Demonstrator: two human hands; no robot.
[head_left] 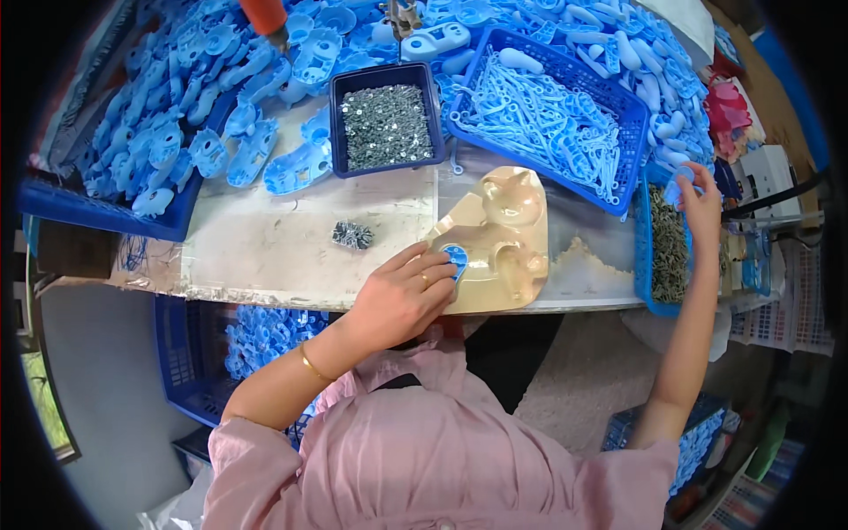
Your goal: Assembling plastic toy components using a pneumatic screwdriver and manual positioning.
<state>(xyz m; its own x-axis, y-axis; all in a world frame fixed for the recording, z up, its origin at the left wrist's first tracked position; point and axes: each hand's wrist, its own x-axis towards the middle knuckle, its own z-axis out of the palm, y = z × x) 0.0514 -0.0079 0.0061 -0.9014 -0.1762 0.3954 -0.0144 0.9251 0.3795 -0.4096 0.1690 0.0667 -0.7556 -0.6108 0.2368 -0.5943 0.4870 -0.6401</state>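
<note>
Resting left hand, palm down, on glossy tan moulded fixture, with fingers bent and lying close together over small blue plastic piece. Seeing piece only partly, at left side of fixture; with thumb hidden, being unable to tell whether pinching it or merely covering it. Wearing gold ring and thin gold bangle on this side.

Holding right hand raised, well apart on the right, pinching light-blue plastic part between thumb and fingers above light-blue bin. Noting many small olive-brown pieces inside bin, being too small to identify.

Noting small heap of metal bits on pale worktop, left of fixture. Moving outward: observing dark square tray of small grey metal parts beyond heap, and blue perforated basket of slender ring-ended blue sticks on far right of tray.

Finding blue moulded shells piling high at far left, above dark-blue crate. Seeing orange-bodied tool hanging at far edge. Logging another dark-blue crate below near edge of worktop, containing more blue pieces.
</note>
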